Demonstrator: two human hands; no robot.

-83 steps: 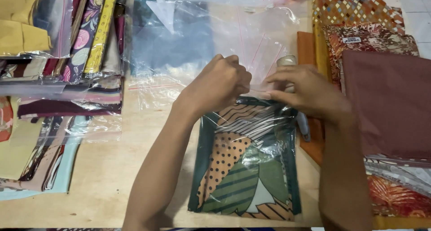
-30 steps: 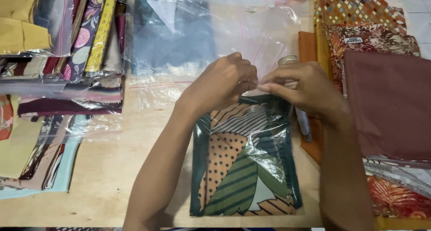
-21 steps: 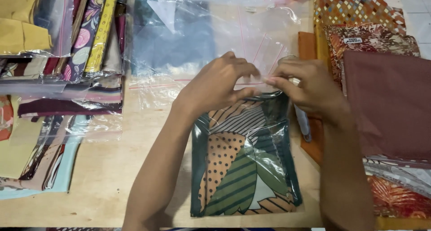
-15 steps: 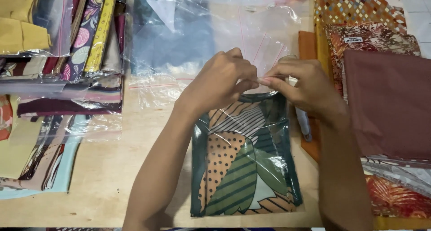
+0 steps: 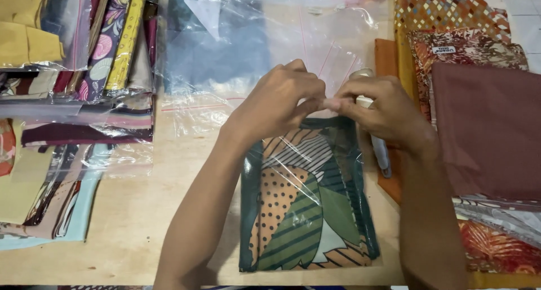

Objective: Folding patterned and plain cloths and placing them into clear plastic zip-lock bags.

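A folded green cloth with orange dotted and striped leaf shapes lies in a clear plastic bag on the wooden table. My left hand and my right hand meet at the bag's top edge. Both pinch the clear flap there, fingertips almost touching. The flap itself is mostly hidden under my fingers.
Bagged patterned cloths are piled at the left. Empty clear bags lie behind my hands. Folded orange, batik and maroon fabrics are stacked at the right. A pen-like tool rests by my right wrist.
Both hands have stayed at the bag's top, fingers shifting slightly along the flap and drawing closer together. The bagged cloth has barely moved.
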